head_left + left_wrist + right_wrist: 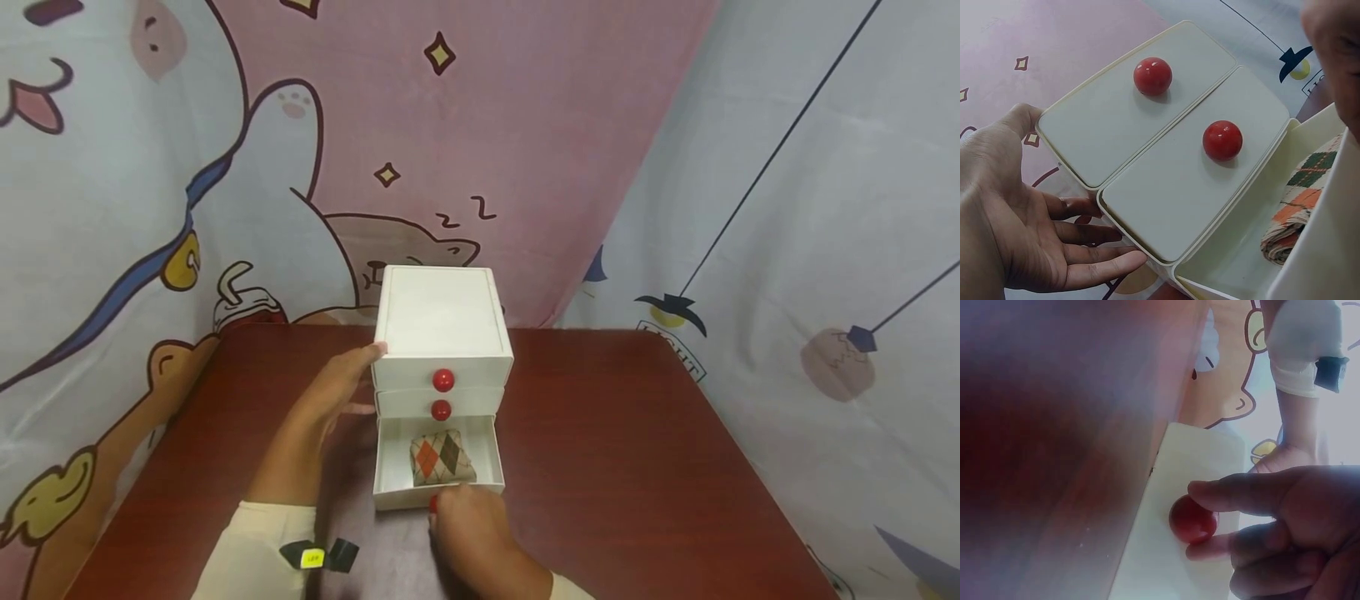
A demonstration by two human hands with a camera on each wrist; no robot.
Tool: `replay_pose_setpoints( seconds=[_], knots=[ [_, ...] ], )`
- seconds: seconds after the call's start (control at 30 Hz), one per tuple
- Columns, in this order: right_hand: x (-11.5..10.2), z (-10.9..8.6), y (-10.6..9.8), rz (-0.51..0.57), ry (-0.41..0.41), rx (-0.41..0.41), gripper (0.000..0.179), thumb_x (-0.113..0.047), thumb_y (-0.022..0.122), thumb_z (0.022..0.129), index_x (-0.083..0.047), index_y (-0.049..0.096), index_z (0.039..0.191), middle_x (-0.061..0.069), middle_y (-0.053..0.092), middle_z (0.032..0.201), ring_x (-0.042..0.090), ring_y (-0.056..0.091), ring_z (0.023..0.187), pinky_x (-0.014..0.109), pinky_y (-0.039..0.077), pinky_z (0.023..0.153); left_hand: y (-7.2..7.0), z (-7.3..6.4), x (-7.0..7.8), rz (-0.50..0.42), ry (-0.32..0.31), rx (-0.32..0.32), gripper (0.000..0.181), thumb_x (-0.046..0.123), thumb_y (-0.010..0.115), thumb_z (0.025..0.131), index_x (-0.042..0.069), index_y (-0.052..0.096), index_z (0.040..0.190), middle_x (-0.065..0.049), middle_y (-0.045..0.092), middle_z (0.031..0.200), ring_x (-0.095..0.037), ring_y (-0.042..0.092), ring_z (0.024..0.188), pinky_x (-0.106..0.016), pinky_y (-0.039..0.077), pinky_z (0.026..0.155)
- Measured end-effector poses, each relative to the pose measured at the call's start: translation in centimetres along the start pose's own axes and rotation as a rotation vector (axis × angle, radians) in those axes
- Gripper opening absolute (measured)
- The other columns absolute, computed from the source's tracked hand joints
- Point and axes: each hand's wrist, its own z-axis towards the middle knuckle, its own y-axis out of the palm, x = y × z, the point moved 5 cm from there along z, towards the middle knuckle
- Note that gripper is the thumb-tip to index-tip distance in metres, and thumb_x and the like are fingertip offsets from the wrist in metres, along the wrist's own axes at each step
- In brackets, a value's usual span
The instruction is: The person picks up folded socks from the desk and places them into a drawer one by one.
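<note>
A small white drawer box (442,312) stands on the table, its two upper drawers closed and its bottom drawer (387,467) pulled out. Inside that drawer lies a folded cloth (442,457) in a beige, orange and green argyle pattern, also visible in the left wrist view. My left hand (341,387) rests against the box's left side, thumb near the top edge, with the fingers (1094,255) fairly straight along the side. At the bottom drawer's front, my right hand (472,525) pinches the red round knob (1193,519) between thumb and finger.
The closed drawers carry red knobs, an upper one (1152,76) and a middle one (1222,140). Around the box spreads a dark red-brown table (622,467). Behind the table hangs a printed cartoon curtain (525,125).
</note>
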Motion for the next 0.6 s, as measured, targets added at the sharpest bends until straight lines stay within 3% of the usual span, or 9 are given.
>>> replay_pose_setpoints(
  seconds=[0.33, 0.6],
  knots=[
    [0.3, 1.1, 0.2, 0.015, 0.019, -0.009, 0.042, -0.039, 0.092, 0.077, -0.023, 0.061, 0.054, 0.000, 0.068, 0.060, 0.018, 0.064, 0.054, 0.039, 0.047, 0.043, 0.1, 0.1, -0.2, -0.001, 0.002, 0.007, 0.082, 0.058, 0.046, 0.111, -0.002, 0.037, 0.166, -0.027, 0.036, 0.173, -0.051, 0.039, 0.159, -0.068, 0.058, 0.109],
    [1.0, 2.5, 0.7, 0.081, 0.054, -0.028, 0.040, -0.035, 0.092, 0.078, -0.023, 0.061, 0.056, 0.001, 0.073, 0.066, 0.021, 0.069, 0.059, 0.040, 0.049, 0.046, 0.1, 0.1, -0.3, -0.004, -0.001, 0.008, 0.082, 0.057, 0.047, 0.111, 0.000, 0.035, 0.167, -0.027, 0.034, 0.174, -0.052, 0.036, 0.161, -0.067, 0.058, 0.109]
  ],
)
